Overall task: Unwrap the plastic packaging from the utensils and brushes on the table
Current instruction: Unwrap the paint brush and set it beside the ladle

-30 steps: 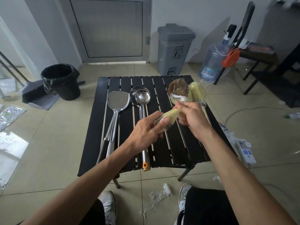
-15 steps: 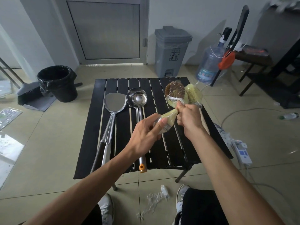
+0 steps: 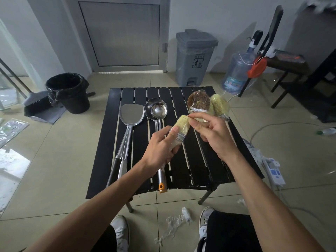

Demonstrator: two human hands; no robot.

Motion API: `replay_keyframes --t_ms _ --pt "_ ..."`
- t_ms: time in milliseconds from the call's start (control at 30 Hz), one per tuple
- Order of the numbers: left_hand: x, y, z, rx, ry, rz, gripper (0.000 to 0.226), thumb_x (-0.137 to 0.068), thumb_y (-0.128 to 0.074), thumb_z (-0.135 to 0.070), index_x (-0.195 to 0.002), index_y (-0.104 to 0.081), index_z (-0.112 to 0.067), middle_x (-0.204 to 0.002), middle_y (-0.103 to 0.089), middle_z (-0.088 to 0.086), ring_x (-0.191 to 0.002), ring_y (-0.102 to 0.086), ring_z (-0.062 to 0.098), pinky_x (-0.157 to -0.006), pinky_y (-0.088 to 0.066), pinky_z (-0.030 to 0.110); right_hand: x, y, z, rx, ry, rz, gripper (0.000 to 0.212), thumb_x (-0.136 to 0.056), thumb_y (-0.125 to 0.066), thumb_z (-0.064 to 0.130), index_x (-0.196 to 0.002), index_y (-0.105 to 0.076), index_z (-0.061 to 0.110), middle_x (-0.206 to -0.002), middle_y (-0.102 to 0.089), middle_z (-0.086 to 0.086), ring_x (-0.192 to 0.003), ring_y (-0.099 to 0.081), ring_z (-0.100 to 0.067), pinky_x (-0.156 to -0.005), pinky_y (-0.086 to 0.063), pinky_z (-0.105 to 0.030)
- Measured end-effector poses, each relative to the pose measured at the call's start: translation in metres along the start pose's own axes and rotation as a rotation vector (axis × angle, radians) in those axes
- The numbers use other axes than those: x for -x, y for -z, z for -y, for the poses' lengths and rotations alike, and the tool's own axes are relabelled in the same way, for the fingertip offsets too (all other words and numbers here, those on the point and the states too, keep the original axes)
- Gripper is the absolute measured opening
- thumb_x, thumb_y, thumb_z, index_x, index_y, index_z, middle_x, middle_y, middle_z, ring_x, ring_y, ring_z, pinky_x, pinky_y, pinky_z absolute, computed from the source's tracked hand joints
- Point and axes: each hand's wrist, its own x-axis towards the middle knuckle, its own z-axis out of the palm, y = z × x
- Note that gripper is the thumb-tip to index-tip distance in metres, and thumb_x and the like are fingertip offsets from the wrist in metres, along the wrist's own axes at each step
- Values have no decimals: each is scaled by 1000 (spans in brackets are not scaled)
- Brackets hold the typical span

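Grey pedal bin [image 3: 195,57]: litter-disposal pictogram on front, small txt above it illegible. Water jug [image 3: 236,73] label unreadable. No other legible txt.

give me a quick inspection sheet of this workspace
surface: black slatted table, low, on tiled floor
job's things: paint brush held above the table; two wrapped brushes at the far right; spatula and two ladles lie bare
clutter: plastic scraps on the floor by the shoes
grippers: left hand grips the ferrule; right hand pinches at the bristles
cables: power strip and white cord on the floor, right
surroundings: black bin, grey pedal bin, water jug, dustpan
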Motion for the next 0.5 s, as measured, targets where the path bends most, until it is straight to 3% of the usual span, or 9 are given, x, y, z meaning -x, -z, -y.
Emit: replay_keyframes --t_ms 133,200,300,433,500 --pt "-1 1 1 105 58 44 41 -105 -51 -52 -99 -65 -14 -65 -55 5 -40 -40 8 -37 -32 20 -1 3 -1 81 20 -32 27 -88 -79 36 -108 -76 18 -52 -39 -5 -49 -33 -17 -55 -33 -19" --pt "-1 3 1 145 84 61 40 -105 -52 -52 -99 -67 -16 -64 -55 4 -39 -38 7 -36 -32 20 -1 2 -3 96 24 -46 28 -86 -79 37 -103 -76 15 -51 -39 -4 -50 -33 -18 -58 -35 -23" --pt "-1 5 1 184 116 81 38 -106 -52 -52 -96 -70 -20 -64 -55 4 -38 -38 7 -36 -33 19 -2 1 -4 128 57 -82 20 -88 -80 29 -95 -75 11 -50 -42 5 -51 -37 -12 -62 -39 -19" --pt "0 4 2 242 180 91 38 -105 -54 -51 -101 -69 -16 -65 -56 4 -39 -38 7 -36 -34 19 -1 0 -4 183 79 -109 14 -91 -78 24 -89 -75 11 -59 -57 -16 -57 -48 -17 -65 -43 -18" --pt "1 3 2 234 195 88 39 -106 -53 -51 -102 -67 -15 -65 -55 4 -39 -37 8 -36 -33 20 0 0 -5 205 90 -124 14 -92 -77 24 -87 -74 11 -56 -56 -3 -55 -47 -9 -63 -41 -13"
